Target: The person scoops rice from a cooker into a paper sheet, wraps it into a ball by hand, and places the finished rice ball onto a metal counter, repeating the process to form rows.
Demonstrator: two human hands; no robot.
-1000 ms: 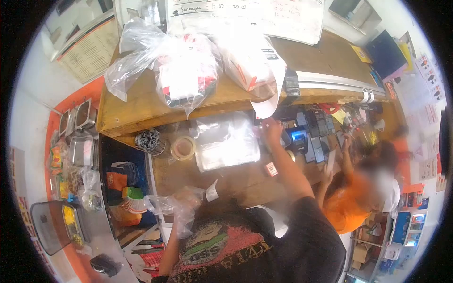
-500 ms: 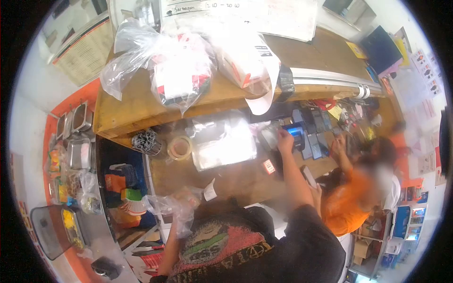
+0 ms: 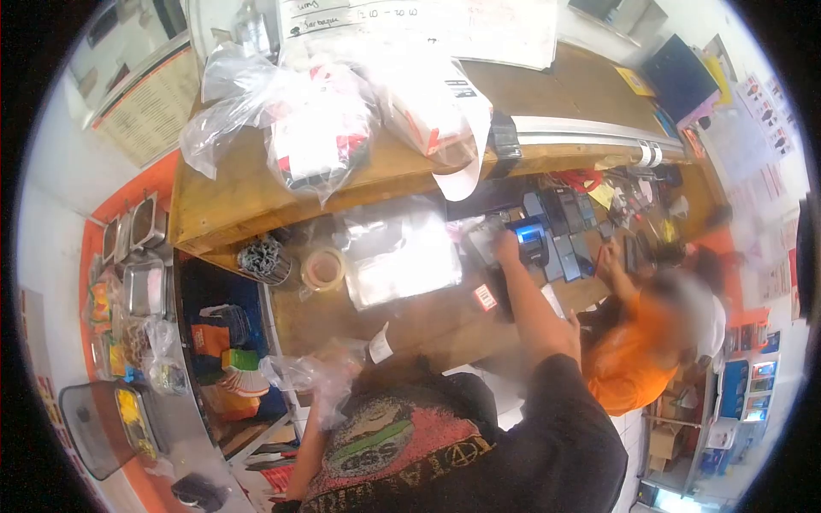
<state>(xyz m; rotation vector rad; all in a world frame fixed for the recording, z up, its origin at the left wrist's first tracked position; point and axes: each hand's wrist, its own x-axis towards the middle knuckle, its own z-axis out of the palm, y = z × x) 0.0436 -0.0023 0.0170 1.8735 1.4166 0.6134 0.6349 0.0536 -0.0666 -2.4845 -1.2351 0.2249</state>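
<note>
At the lower left of the counter, my left hand (image 3: 344,369) is closed around a crumpled clear plastic bag (image 3: 299,374), whose film covers part of the fingers. A small white paper slip (image 3: 381,344) lies just right of it. My right arm reaches across the counter, and my right hand (image 3: 506,248) is at a grey box-like device (image 3: 484,243). Directly right of that hand stands a dark device with a lit blue screen (image 3: 529,234). My right fingers are small and partly hidden, so their grip does not show. A red-and-white label (image 3: 485,297) lies below the grey device.
Wrapped packages (image 3: 321,137) sit on the raised wooden shelf (image 3: 564,94). Below are a tape roll (image 3: 323,269), shiny plastic packs (image 3: 398,256) and several phones (image 3: 569,256). A co-worker in an orange shirt (image 3: 629,350) stands at the right, hands over the counter.
My right hand has moved slightly down and left at the grey device. The co-worker's pale flat object has shifted up toward my forearm. My left hand stays with the bag, and the view has shifted slightly.
</note>
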